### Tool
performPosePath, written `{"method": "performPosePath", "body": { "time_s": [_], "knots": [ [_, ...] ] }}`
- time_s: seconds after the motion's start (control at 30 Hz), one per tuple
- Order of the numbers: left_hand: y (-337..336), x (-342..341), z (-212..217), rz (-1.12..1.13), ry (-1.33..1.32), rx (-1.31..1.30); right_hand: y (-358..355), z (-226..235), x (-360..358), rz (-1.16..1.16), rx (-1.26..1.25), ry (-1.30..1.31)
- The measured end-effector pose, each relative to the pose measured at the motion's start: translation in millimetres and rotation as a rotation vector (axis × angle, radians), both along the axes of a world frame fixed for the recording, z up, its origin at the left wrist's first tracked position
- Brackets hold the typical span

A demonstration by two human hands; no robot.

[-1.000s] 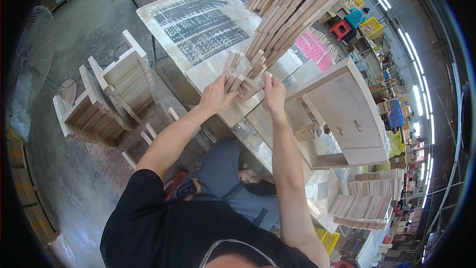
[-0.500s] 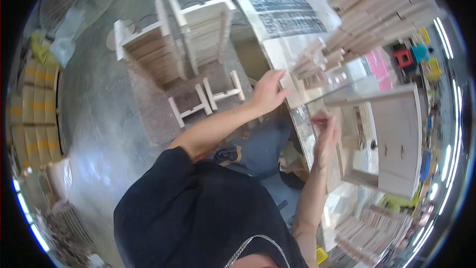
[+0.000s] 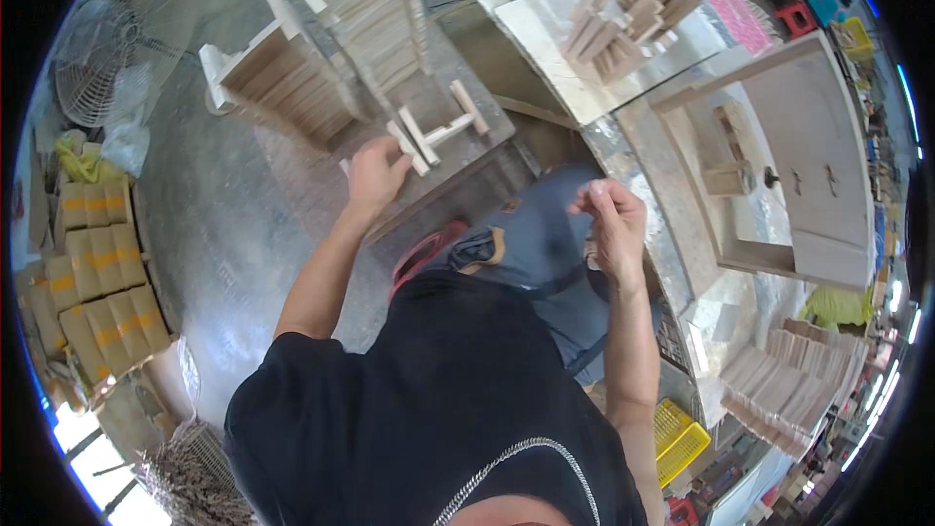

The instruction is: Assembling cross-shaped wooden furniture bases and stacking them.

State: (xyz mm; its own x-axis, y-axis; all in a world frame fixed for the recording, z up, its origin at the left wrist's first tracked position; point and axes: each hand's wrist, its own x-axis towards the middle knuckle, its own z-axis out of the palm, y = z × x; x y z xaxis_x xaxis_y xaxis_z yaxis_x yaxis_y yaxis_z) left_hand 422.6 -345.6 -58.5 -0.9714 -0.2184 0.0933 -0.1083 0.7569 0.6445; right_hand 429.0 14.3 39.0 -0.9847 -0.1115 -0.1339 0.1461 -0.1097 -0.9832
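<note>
My left hand point(image 3: 376, 177) is at a small H-shaped wooden frame point(image 3: 405, 144) on the low board, its fingers closing over the frame's middle and hiding much of it. A second H-shaped wooden frame point(image 3: 450, 129) lies just to its right. Above my lap, beside the workbench edge, my right hand point(image 3: 617, 226) is raised with thumb and fingertips pinched together; anything between them is too small to make out. On the bench to its right stands a pale wooden cabinet frame point(image 3: 755, 255) with a drawer-like front panel point(image 3: 804, 156).
Two slatted wooden stacks point(image 3: 292, 78) point(image 3: 375, 24) stand on the low board point(image 3: 429, 185). Bundled wood strips point(image 3: 672, 0) and stacked slats point(image 3: 794, 385) sit along the workbench point(image 3: 623, 161). A yellow basket point(image 3: 677, 443) is at lower right; cartons point(image 3: 112, 302) and a fan point(image 3: 127, 34) are left.
My left hand has moved from the bench edge down and left to the small wooden frame. My right hand has drawn back from the cabinet frame toward my lap. The view has shifted.
</note>
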Motion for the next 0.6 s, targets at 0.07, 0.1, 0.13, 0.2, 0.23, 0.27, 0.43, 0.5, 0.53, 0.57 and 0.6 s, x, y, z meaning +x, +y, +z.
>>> {"method": "performPosePath", "body": {
  "time_s": [0.07, 0.1, 0.13, 0.2, 0.23, 0.27, 0.43, 0.5, 0.53, 0.57, 0.6],
  "knots": [
    [-32, 13, -39, 0.018, -0.250, -0.178, -9, -2, -5, -0.012, 0.040, -0.040],
    [-38, 17, -62, 0.007, -0.489, -0.331, -13, -6, -8, -0.006, 0.037, -0.048],
    [-37, 16, -82, 0.008, -0.497, -0.333, -16, -11, -10, 0.035, 0.083, -0.050],
    [-33, 3, -121, -0.105, -0.484, -0.400, -26, -15, -18, 0.072, 0.130, -0.050],
    [-37, 3, -140, -0.105, -0.488, -0.399, -33, -13, -18, 0.078, 0.148, -0.044],
    [-42, 1, -157, -0.065, -0.475, -0.422, -39, -11, -21, 0.088, 0.165, -0.035],
    [-48, 2, -173, -0.047, -0.551, -0.368, -40, -13, -33, 0.063, 0.135, -0.012],
    [-44, 20, -159, -0.043, -0.503, -0.323, -37, -21, -37, 0.079, 0.190, -0.037],
    [-42, 24, -141, -0.031, -0.461, -0.279, -38, -25, -40, 0.079, 0.188, -0.034],
    [-42, 24, -125, -0.028, -0.459, -0.280, -40, -26, -42, 0.111, 0.192, -0.049],
    [-41, 22, -108, 0.023, -0.458, -0.220, -44, -29, -44, 0.143, 0.192, -0.063]
  ]
}}
